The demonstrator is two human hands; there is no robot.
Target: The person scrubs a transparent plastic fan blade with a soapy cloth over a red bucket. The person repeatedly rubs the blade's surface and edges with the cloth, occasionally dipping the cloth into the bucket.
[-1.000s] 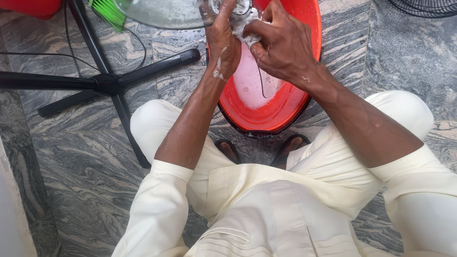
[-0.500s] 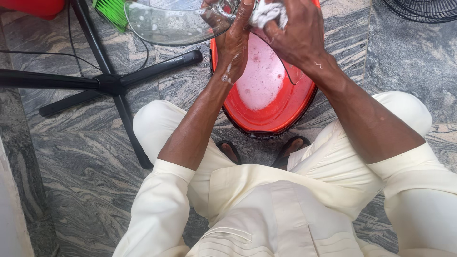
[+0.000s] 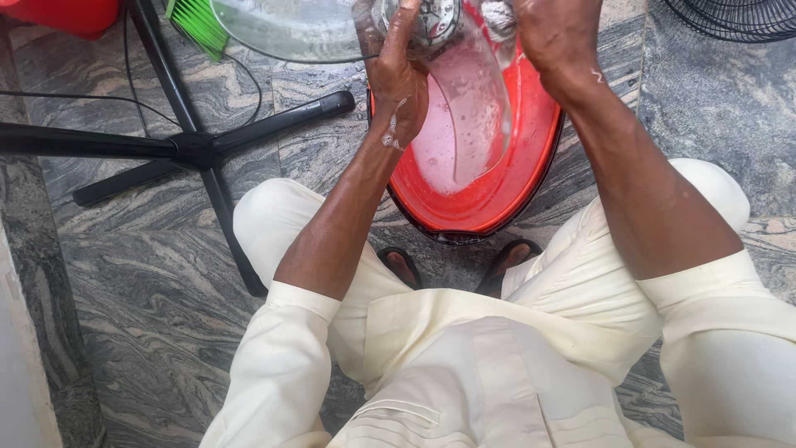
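1. While only the head view is to hand, notes run from it alone: clear plastic fan blade set w/ round centre hub (image 3: 365, 33) is held above red round plastic basin of soapy water (image 3: 531, 166), top of frame, partly cut off.
2. Left hand (image 3: 398, 83) wraps the hub from below, fingers curled round it, thumb up; suds on wrist.
3. Right hand (image 3: 555, 33) is closed at the far blade edge; what's inside it is hidden, can't tell if it pinches a cloth.
4. Handling, my judgement: light, stiff but thin blades, prob. flex & could crack if squeezed; wet + soapy = slippery. Best hold is the hub, not blade tips.
5. Nearby: black metal fan stand base (image 3: 191, 145) on grey marbled stone floor (image 3: 149, 299), well apart from basin.
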